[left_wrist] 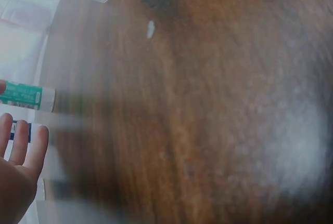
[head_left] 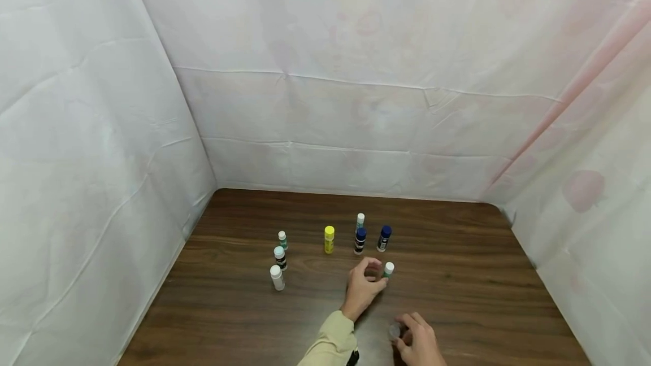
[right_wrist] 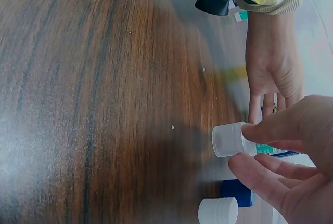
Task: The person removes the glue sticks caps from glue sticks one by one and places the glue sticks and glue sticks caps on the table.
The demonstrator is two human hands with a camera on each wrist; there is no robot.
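A small green-labelled bottle with a white cap (head_left: pixel 389 269) stands beside the left hand (head_left: pixel 362 290), whose thumb is at its side. In the left wrist view that hand (left_wrist: pixel 21 172) has spread fingers near the green bottle (left_wrist: pixel 23 96). My right hand (head_left: pixel 419 340) pinches a small clear cup (head_left: pixel 394 331) between thumb and fingers, nearer the table's front. The right wrist view shows the cup (right_wrist: pixel 227 141) sideways in the right hand (right_wrist: pixel 291 156), with the left hand (right_wrist: pixel 273 68) beyond it.
On the brown table (head_left: pixel 229 321), a yellow bottle (head_left: pixel 329 240), two blue-capped bottles (head_left: pixel 359 240) (head_left: pixel 383 239) and a white-capped one (head_left: pixel 360 219) stand behind the hands. Three white-capped bottles (head_left: pixel 282 240) (head_left: pixel 280 257) (head_left: pixel 277 278) stand at left. A white speck (left_wrist: pixel 151 29) lies on the wood.
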